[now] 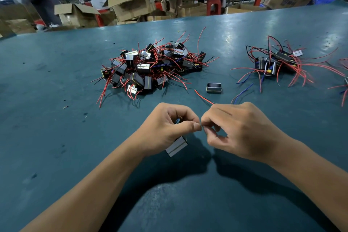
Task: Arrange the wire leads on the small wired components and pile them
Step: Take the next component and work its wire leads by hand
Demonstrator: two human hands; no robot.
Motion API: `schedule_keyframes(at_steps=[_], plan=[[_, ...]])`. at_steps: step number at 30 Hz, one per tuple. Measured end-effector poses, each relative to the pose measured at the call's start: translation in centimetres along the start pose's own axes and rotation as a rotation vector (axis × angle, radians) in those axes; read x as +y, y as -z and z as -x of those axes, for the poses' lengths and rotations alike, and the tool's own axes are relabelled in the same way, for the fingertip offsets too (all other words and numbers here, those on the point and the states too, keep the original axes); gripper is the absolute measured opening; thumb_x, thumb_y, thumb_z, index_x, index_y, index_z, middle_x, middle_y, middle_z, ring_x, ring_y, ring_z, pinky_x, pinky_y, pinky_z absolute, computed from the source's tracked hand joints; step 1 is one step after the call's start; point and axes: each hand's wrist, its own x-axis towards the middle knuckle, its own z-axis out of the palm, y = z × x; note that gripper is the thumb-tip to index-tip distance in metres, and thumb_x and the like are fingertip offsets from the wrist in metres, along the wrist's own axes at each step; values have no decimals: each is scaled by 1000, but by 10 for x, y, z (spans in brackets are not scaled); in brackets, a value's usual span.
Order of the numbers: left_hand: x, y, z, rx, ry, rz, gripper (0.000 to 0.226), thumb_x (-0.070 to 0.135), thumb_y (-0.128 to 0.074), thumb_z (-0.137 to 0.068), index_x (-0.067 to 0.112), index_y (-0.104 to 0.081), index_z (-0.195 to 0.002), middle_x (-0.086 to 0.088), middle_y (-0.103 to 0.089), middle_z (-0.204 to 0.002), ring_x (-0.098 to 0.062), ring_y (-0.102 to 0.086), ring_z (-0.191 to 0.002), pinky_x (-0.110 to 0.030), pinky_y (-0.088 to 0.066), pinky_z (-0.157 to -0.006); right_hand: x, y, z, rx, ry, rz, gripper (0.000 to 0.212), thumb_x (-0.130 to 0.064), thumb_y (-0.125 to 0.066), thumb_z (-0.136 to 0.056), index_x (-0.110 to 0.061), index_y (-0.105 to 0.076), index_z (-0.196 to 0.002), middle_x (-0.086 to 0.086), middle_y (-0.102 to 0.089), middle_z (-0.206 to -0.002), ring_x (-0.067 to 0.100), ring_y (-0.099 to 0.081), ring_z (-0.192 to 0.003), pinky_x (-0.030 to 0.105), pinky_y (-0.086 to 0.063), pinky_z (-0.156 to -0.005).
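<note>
Left hand [167, 128] fingers curled around a small wired component [176, 146], held just above the teal tabletop [56, 81] near its near edge, centre. Right hand [239, 130] pinches a thin lead between thumb and forefinger, touching the left fingertips; red lead [203, 97] and blue lead [242, 93] trail away behind it. Big tangled pile [150, 66] mid-table. Smaller pile [276, 62] toward the right edge. One loose component [214, 87] between them.

Component [176, 146] mostly hidden under left hand [165, 128]; only grey lower corner shows. Red wire [203, 97] and blue wire [242, 93] vanish behind right hand [239, 130]. Far right of hands, wired bundle [345, 81] cut by frame edge.
</note>
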Motion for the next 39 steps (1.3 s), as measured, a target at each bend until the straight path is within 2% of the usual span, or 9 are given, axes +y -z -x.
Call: schedule_keyframes(at_steps=[4,9,11,14,19,26,29,32,39], plan=[[3,-2,0,12,-23,-59,8,16,-70,-84,17,-72,-76,15,-59,-65,-3,-44,-60,-14,-36,-61,-7,-5,0,-67,-337,-320,7,-17,-57,-78,-14,-61,-72,-7,-54,-58,9,-44,-50,24,-37,-49],[5,-4,2,58,-196,-432,17,21,-72,-85,35,-66,-76,25,-62,-71,-8,-53,-74,-16,-30,-80,-7,-10,-7,-268,-1137,-1276,22,-6,-50,-85,-11,-55,-64,3,-53,-55,10,-40,-39,17,-27,-35],[4,-5,2,55,-195,-439,14,22,-72,-85,31,-68,-76,24,-63,-73,-9,-53,-76,-17,-30,-80,-5,-8,-7,-337,-1272,-1456,20,-10,-48,-85,-13,-55,-66,2,-51,-59,9,-39,-41,17,-26,-34],[1,-2,2,35,-142,-376,12,15,-74,-87,23,-71,-78,23,-64,-73,-4,-54,-75,-14,-36,-77,-2,-9,-3,-290,-1060,-1186,17,-7,-54,-86,-11,-60,-70,5,-59,-62,14,-51,-45,23,-37,-38],[-1,2,-1,16,-41,-173,10,17,-71,-85,23,-72,-77,14,-63,-69,-3,-52,-65,-15,-41,-66,9,-2,5,-43,-174,-206,4,-12,-64,-83,-14,-66,-86,-10,-60,-72,3,-48,-58,17,-41,-55],[1,1,0,2,21,17,10,19,-70,-85,18,-74,-76,-2,-56,-65,-19,-39,-61,-27,-28,-56,3,-1,1,7,83,89,16,-10,-57,-89,-7,-69,-79,3,-62,-71,25,-60,-59,40,-45,-43],[2,1,0,-28,37,63,11,19,-69,-85,16,-74,-76,-12,-48,-65,-23,-33,-62,-39,-22,-57,2,-2,-1,24,97,128,18,-8,-55,-89,-6,-66,-75,4,-58,-67,25,-55,-54,40,-43,-41],[1,1,1,-29,47,49,11,18,-70,-85,13,-73,-76,-8,-50,-64,-21,-34,-61,-33,-23,-57,-1,-4,-2,0,25,68,18,-11,-52,-86,-6,-63,-73,2,-56,-64,22,-49,-49,36,-39,-40],[3,-2,2,46,-159,-412,8,22,-73,-83,25,-71,-76,15,-63,-70,-4,-53,-70,-15,-35,-77,-9,-11,-4,-226,-905,-888,18,-11,-52,-87,-14,-54,-69,-3,-55,-53,9,-47,-42,21,-37,-41]])
